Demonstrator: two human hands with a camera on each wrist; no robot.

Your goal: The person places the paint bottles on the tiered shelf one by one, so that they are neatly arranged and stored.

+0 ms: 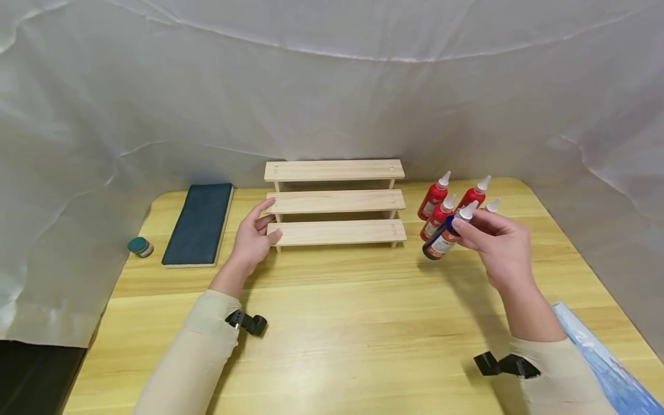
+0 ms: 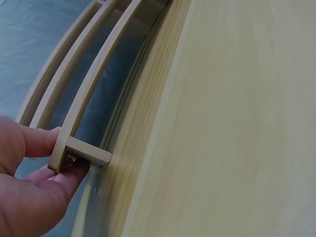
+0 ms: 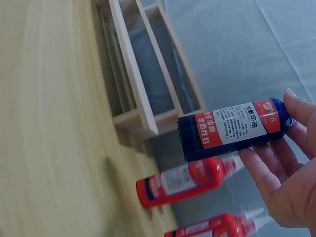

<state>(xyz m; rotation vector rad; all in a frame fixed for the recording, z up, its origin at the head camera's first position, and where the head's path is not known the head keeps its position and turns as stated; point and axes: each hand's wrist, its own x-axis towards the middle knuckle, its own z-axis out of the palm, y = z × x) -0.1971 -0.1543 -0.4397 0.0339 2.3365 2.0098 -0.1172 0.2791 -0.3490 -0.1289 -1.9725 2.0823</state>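
Observation:
A three-tier wooden display stand stands at the back middle of the table. My left hand grips the left end of its lowest board, thumb on one side and fingers under the other. Off to the right, my right hand pinches a dark blue ink bottle near its neck. That bottle is held tilted above the table, its white nozzle pointing up and its printed label showing. Several red ink bottles with white nozzles stand just behind it; one is mostly hidden by the right hand.
A dark rectangular pad lies left of the stand, with a small green-lidded jar beyond it. At the right edge of the wooden table lies a flat blue-and-white box. Grey fabric hangs behind and around the table.

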